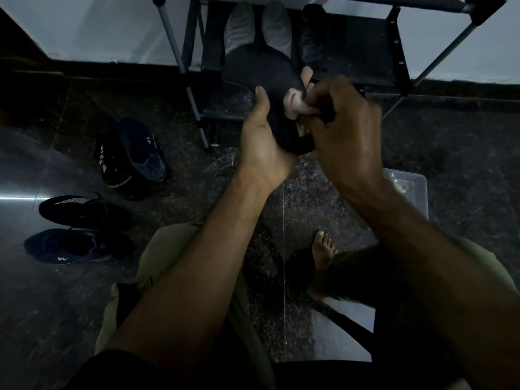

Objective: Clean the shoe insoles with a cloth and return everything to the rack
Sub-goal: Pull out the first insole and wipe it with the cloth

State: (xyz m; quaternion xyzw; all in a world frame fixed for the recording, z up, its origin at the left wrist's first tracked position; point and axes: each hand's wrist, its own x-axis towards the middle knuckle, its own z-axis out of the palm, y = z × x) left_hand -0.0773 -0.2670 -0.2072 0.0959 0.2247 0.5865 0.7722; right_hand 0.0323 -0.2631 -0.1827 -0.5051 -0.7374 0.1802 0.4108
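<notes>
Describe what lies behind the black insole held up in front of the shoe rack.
Behind the insole stands the shoe rack, with a grey pair of shoes on its shelf. Their toes show above the insole; it covers their heels. A darker shoe sits beside them.

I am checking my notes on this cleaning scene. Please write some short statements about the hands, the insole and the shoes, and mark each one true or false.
1. The left hand holds the dark insole. True.
2. The right hand is empty. False: it pinches a pale cloth against the insole.
3. Four dark shoes lie on the floor at the left. True.
4. The rack holds no shoes. False: a grey pair stands on it.
</notes>
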